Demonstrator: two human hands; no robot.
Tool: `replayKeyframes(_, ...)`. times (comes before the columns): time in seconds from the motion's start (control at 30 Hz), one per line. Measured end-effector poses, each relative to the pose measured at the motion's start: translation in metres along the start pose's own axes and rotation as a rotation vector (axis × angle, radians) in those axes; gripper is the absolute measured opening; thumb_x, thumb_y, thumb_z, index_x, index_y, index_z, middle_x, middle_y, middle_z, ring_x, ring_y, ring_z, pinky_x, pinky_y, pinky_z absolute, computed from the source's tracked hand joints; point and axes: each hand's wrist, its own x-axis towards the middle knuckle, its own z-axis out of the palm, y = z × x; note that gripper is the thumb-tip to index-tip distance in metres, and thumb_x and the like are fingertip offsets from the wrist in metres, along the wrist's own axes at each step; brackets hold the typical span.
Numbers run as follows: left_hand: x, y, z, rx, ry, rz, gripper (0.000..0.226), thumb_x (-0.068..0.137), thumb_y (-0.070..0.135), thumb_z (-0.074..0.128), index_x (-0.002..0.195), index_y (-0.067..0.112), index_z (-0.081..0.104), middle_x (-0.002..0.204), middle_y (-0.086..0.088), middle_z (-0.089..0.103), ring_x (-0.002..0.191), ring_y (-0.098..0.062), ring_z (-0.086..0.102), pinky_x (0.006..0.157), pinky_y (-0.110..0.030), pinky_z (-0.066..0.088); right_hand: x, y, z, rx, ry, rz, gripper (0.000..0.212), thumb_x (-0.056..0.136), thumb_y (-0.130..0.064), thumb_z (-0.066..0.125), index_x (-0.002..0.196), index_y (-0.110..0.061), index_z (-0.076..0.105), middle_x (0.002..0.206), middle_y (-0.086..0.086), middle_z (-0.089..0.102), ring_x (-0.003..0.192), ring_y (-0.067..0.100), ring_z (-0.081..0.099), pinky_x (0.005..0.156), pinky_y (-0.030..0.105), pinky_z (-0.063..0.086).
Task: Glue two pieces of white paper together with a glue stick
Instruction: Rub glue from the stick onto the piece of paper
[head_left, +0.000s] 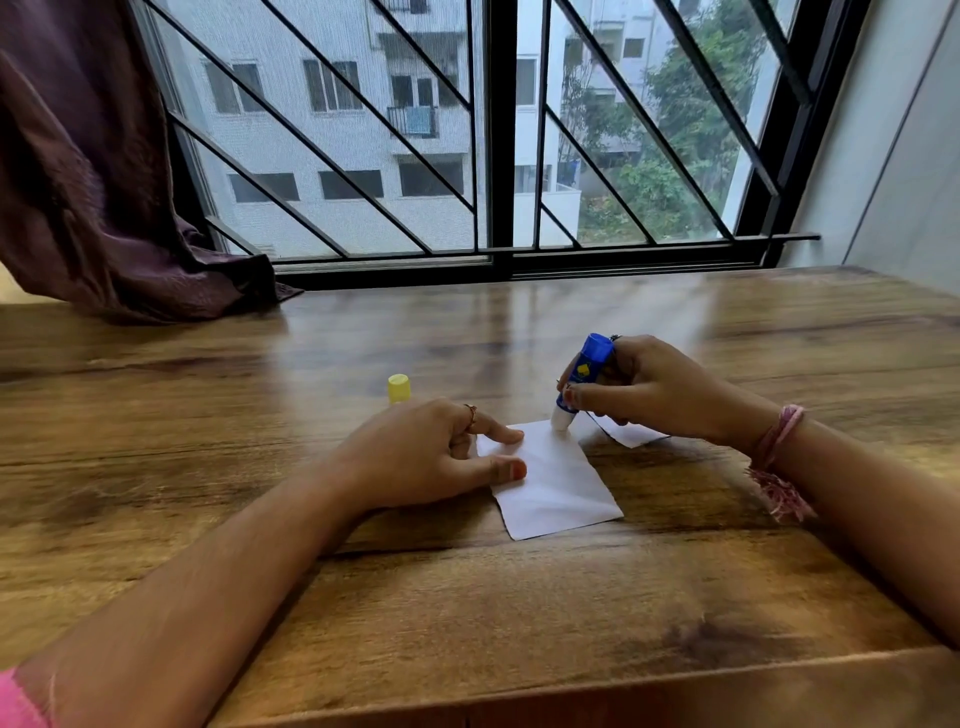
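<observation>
White paper (558, 483) lies flat on the wooden surface (467, 623), the left hand (431, 454) pressing its left edge with thumb and fingertip. Beyond, the right hand (644, 387) grips a blue glue stick (584, 376), tip on the sheet's far corner, a second paper piece (626, 434) partly beneath it. Farther left stands a yellow cap (399, 388).

A tilted blue glue stick (584, 379) touches the far edge of a white paper (556, 483) mid-table; a second piece (628, 434) lies just right.

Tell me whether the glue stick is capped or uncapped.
Uncapped. The right hand grips the blue glue stick with its bare white tip pressed on the paper; the yellow cap stands apart on the table.
</observation>
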Motion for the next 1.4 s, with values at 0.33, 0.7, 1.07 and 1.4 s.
replayKeyframes(0.33,0.0,-0.001,0.0,-0.006,0.003,-0.001,0.041,0.076,0.065,0.059,0.111,0.045,0.064,0.048,0.019,0.044,0.046,-0.001,0.042,0.049,-0.021,0.027,-0.002,-0.003,-0.002,0.011,-0.046,0.033,0.017,0.086,-0.009,0.065,0.097,0.003,0.066,0.064,0.001,0.058,0.052,0.009,0.049,0.051,0.02,0.042)
replayKeyframes(0.7,0.001,-0.001,0.0,-0.019,-0.001,0.004,0.04,0.077,0.063,0.06,0.111,0.043,0.065,0.046,0.015,0.043,0.046,-0.003,0.042,0.048,-0.017,0.031,-0.005,-0.006,-0.005,-0.001,-0.129,0.06,0.016,0.084,-0.01,0.066,0.094,0.003,0.066,0.066,0.01,0.058,0.05,0.009,0.049,0.048,0.021,0.042)
replayKeyframes(1.07,0.0,-0.001,0.001,-0.055,0.004,-0.01,0.038,0.077,0.061,0.062,0.11,0.043,0.066,0.048,0.011,0.041,0.047,-0.004,0.042,0.05,-0.022,0.028,-0.006,-0.008,-0.01,-0.016,-0.185,0.069,0.014,0.082,-0.01,0.068,0.092,0.0,0.067,0.049,-0.009,0.053,0.046,0.004,0.048,0.046,0.016,0.04)
replayKeyframes(1.4,0.0,-0.003,0.001,-0.048,0.011,-0.002,0.042,0.075,0.065,0.06,0.11,0.044,0.066,0.048,0.014,0.043,0.047,-0.003,0.042,0.05,-0.021,0.028,-0.01,-0.014,-0.012,0.014,-0.308,0.09,0.016,0.083,-0.008,0.068,0.092,0.005,0.064,0.059,0.002,0.054,0.05,0.007,0.049,0.047,0.017,0.042)
